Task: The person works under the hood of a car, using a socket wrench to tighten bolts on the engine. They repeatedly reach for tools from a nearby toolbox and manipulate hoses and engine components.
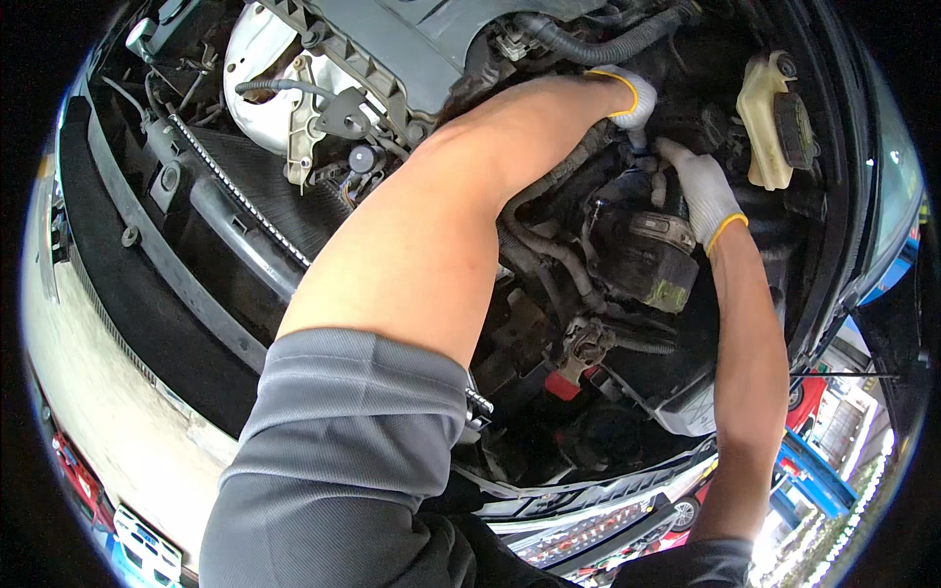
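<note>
Where both hands nearly meet, pipework lies between.

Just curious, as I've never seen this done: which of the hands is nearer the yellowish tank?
The right. In the picture, the right hand is just left of the tank's lower end, with a gap; the left hand is farther left, level with its middle.

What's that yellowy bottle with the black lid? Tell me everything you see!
The yellowy bottle looks like cloudy plastic, long and a bit angular. Its black lid, with a ridged rim, is on, facing the picture's right. It sits in the dark engine bay, to the right of the gloved right hand, which isn't touching it. I can't tell whether there's liquid inside.
</note>
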`<state>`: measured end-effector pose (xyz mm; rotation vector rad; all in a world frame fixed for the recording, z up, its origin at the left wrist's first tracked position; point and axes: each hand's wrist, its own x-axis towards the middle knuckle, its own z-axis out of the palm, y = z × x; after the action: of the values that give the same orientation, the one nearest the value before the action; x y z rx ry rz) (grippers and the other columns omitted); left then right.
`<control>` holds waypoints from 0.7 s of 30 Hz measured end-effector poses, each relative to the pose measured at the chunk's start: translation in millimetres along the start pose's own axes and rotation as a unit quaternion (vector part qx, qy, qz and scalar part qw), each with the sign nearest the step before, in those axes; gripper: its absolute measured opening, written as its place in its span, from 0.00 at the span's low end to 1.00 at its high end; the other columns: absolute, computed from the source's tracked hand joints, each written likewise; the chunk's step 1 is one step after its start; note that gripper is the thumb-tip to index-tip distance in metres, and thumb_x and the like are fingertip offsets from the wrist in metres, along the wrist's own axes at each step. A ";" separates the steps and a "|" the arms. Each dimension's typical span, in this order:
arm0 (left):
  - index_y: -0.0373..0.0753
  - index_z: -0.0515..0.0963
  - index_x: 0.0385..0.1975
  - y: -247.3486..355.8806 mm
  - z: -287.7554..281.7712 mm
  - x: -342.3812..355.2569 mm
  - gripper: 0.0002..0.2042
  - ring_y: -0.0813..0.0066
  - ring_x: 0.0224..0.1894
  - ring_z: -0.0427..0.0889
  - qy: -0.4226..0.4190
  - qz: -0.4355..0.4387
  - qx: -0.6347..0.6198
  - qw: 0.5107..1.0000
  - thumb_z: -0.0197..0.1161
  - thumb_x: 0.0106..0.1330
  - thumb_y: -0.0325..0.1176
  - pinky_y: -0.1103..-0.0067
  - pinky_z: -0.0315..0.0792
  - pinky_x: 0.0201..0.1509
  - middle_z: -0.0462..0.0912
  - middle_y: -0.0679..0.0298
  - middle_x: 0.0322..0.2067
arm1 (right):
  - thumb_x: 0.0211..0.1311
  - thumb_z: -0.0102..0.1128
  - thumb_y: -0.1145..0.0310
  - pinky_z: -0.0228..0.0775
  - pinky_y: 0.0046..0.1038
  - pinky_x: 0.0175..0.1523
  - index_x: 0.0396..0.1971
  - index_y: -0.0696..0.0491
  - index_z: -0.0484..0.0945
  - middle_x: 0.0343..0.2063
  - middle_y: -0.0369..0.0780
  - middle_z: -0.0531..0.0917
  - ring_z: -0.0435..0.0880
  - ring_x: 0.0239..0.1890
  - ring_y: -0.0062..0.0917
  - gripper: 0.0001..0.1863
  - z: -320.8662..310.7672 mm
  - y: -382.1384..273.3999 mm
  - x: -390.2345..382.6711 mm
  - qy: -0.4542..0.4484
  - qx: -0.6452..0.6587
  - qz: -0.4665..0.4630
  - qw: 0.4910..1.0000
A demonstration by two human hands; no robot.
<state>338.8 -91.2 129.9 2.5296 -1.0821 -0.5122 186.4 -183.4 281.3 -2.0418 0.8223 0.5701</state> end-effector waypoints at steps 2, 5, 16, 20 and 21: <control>0.37 0.93 0.52 2.3 0.3 -3.4 0.31 0.46 0.48 0.94 0.011 -0.007 0.009 1.000 0.81 0.65 0.61 0.54 0.88 0.53 0.96 0.50 0.51 | 0.79 0.67 0.56 0.72 0.35 0.28 0.30 0.57 0.87 0.21 0.41 0.85 0.79 0.19 0.31 0.20 -1.8 1.0 2.2 -0.009 0.026 0.000 1.000; 0.37 0.93 0.52 9.0 -2.9 -1.9 0.26 0.46 0.49 0.94 -0.001 0.001 0.029 1.000 0.79 0.67 0.54 0.53 0.88 0.54 0.96 0.50 0.50 | 0.78 0.69 0.56 0.73 0.35 0.30 0.31 0.57 0.87 0.22 0.41 0.86 0.80 0.20 0.30 0.20 -8.1 6.6 7.8 -0.010 0.009 -0.026 1.000; 0.40 0.93 0.57 17.1 -14.1 -25.3 0.32 0.47 0.54 0.94 -0.018 -0.019 0.034 0.999 0.82 0.64 0.62 0.55 0.87 0.59 0.95 0.53 0.54 | 0.78 0.71 0.62 0.77 0.30 0.28 0.50 0.55 0.84 0.28 0.39 0.85 0.81 0.23 0.26 0.13 -8.5 13.0 8.6 -0.013 0.037 -0.076 0.996; 0.38 0.92 0.56 8.7 -17.9 -31.5 0.34 0.46 0.54 0.94 -0.002 -0.024 -0.002 1.000 0.85 0.60 0.61 0.57 0.87 0.60 0.95 0.52 0.54 | 0.79 0.69 0.59 0.75 0.30 0.31 0.40 0.57 0.89 0.24 0.39 0.85 0.80 0.21 0.26 0.15 -1.8 1.3 -5.3 -0.028 0.049 -0.058 0.997; 0.38 0.92 0.56 7.9 -17.9 -32.0 0.34 0.46 0.53 0.94 -0.003 -0.024 -0.006 1.000 0.86 0.60 0.60 0.57 0.87 0.59 0.95 0.52 0.54 | 0.78 0.69 0.59 0.75 0.30 0.31 0.40 0.56 0.89 0.24 0.39 0.86 0.80 0.21 0.26 0.15 -1.1 0.3 -6.7 -0.022 0.038 -0.057 0.997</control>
<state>321.3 -69.6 155.2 2.5510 -1.0190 -0.5384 181.7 -182.1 286.1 -1.9860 0.6857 0.5105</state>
